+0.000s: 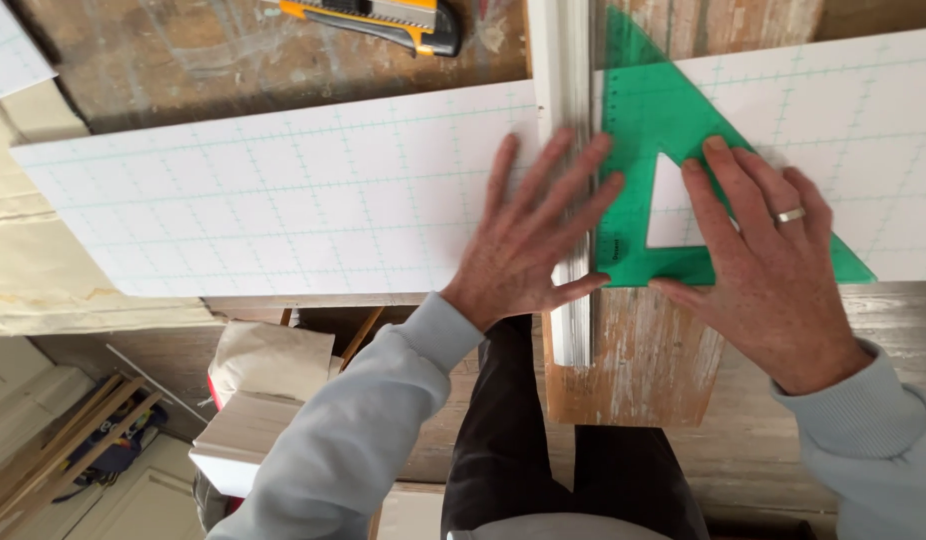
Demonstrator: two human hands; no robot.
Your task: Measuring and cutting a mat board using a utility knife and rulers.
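Note:
My left hand (pixel 528 240) lies flat with fingers spread on a long metal straightedge (pixel 565 70) and on the white gridded sheet (pixel 273 200) under it. My right hand (pixel 758 250), a ring on one finger, presses flat on a green plastic set square (pixel 643 120) that butts against the straightedge's right side. Both tools lie across the sheet, which spans the wooden worktop. Neither hand grips anything; both press down.
A yellow and black utility knife (pixel 383 18) lies on the worn wooden surface (pixel 183 60) beyond the sheet. A wooden board (pixel 643 370) sticks out under the straightedge toward me. Below the bench edge stand cardboard boxes (pixel 258 400) and wooden sticks (pixel 63 450) on the floor.

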